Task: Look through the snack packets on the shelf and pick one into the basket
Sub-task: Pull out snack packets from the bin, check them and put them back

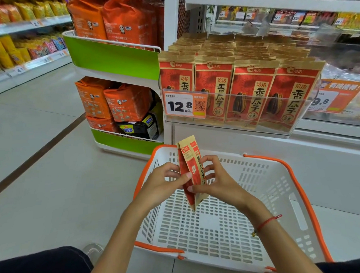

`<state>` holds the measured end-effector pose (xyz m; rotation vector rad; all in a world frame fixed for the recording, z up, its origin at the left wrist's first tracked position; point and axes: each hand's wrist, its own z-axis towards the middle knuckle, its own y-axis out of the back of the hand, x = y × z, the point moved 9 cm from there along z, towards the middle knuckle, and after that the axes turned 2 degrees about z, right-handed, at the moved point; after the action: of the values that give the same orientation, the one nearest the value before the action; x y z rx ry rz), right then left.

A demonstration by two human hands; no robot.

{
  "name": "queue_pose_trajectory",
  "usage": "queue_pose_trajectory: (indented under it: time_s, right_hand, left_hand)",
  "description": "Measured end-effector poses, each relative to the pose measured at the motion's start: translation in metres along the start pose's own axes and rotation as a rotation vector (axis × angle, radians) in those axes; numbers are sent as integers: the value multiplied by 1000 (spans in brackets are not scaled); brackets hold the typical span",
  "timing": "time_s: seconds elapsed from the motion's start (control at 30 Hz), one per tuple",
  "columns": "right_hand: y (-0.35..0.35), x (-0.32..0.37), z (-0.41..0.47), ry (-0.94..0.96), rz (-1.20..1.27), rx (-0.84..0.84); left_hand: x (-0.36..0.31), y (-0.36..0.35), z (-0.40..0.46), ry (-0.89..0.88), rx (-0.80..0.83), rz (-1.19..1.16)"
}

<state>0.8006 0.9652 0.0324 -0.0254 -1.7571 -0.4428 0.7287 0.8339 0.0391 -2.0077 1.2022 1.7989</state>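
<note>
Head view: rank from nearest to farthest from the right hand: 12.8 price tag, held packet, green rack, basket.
1. Held packet: gripped by the right hand and the left.
2. Basket: directly below.
3. 12.8 price tag: above, on the shelf front.
4. Green rack: up and left.

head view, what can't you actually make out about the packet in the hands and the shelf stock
- Packet: lower front print hidden by both hands, left hand, right hand.
- Whether one packet or two: unclear, seen edge-on.
- Shelf packets: rear rows show only top edges.
- Right price tag: first digit warped behind clear tray.
- Basket: near corner cut off at bottom edge.
</note>
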Motion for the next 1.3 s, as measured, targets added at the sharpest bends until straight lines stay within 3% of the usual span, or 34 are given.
queue_pose_trajectory:
  time_s: [0.17, 0.43, 0.57, 0.7, 0.9, 1.13, 1.3]
  right_hand:
    - [-10, -5, -4, -159, 323, 183]
    - [-29, 3, -5, -180, 484, 290]
    - [-33, 5, -1, -201, 464, 262]
    - [-32, 14, 2, -159, 251, 193]
    - [6, 35, 9, 36, 232, -209]
    - [13, 56, 7, 110, 189, -226]
    - [21, 86, 10, 216, -75, -248]
  left_hand:
    - [3, 12, 1, 31, -38, -188]
    - [15, 1, 9, 59, 52, -257]
    - [20, 12, 10, 84, -88, -420]
    - [23, 18, 7, 87, -177, -542]
    - [28, 38, 3, 58, -368, -618]
    - [9, 46, 1, -17, -424, -649]
    - [-15, 53, 3, -84, -416, -645]
